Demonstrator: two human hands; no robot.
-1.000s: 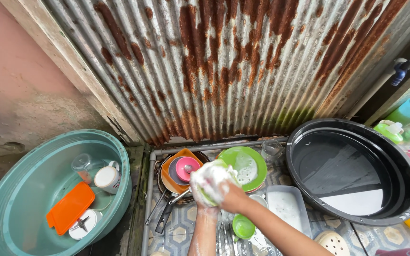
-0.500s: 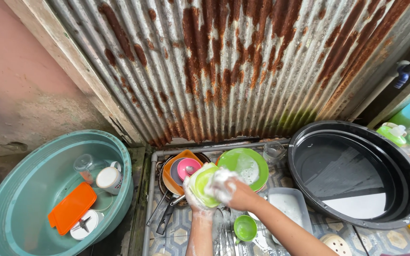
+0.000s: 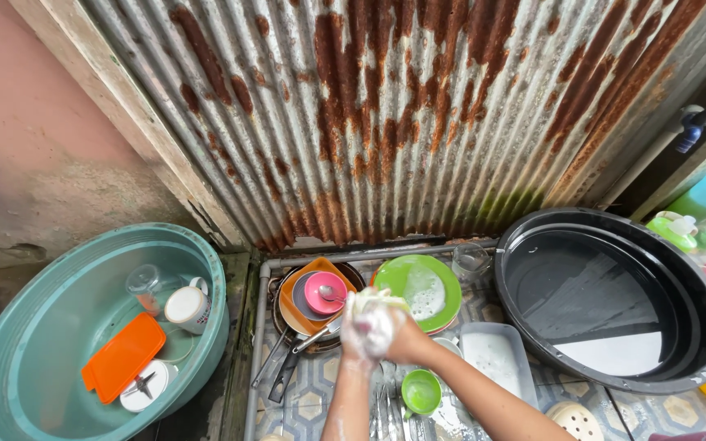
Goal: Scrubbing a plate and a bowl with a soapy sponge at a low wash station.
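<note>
A: Start at the left. The teal basin [image 3: 83, 327] keeps its load: an orange lid [image 3: 122, 358], a white mug [image 3: 187, 305], a clear glass [image 3: 144, 282]. None of that has shifted in the last second.

B: And the hands?

A: A second ago they were lower and a little left, the foam-covered thing held open toward the camera. Now both have come up and closed together over the tiled table [image 3: 320, 384]. The left hand [image 3: 363, 331] is cupped under a soapy item [image 3: 372, 304], and the right hand [image 3: 402, 339] presses onto it from the other side.

B: So the grip?

A: Each grip is narrow and wrapped around that lathered piece. It sits between the two palms, mostly hidden by suds; I cannot tell what it is.

B: So the scrubbing seems under way, not finished.

A: That is my reading. Behind the hands lie a pink bowl [image 3: 325, 292] on an orange plate [image 3: 307, 282], then a green plate [image 3: 418, 282]. A green cup [image 3: 421, 392] is just below, and the black tub [image 3: 614, 298] stands well apart to the right.
</note>
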